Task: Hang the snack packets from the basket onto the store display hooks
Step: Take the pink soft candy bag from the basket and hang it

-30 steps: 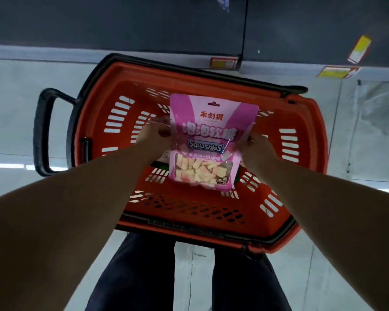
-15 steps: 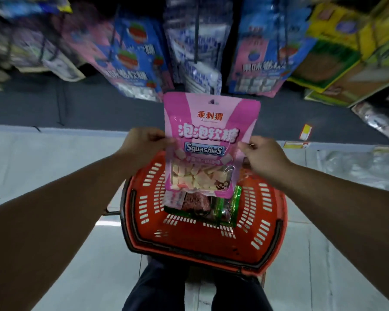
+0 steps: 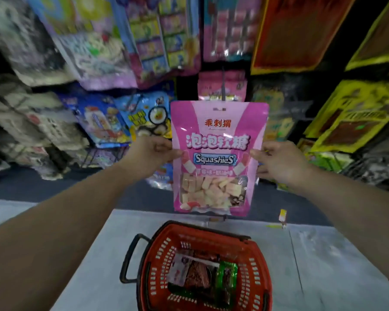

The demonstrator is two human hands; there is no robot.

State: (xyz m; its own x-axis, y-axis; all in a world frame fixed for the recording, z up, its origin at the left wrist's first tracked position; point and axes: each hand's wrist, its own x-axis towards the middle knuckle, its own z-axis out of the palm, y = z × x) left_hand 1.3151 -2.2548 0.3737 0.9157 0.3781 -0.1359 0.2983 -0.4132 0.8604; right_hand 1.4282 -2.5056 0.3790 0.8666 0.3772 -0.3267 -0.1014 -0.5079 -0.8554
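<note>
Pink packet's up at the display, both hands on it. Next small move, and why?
Probably raise the pink packet a little and push its hang hole onto the hook just above. The left hand and right hand pinch its side edges, it is upright, and matching pink packets already hang there.

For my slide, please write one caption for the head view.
Both hands, left and right, hold a pink Squashies packet before the display hooks, above the red basket.
</note>
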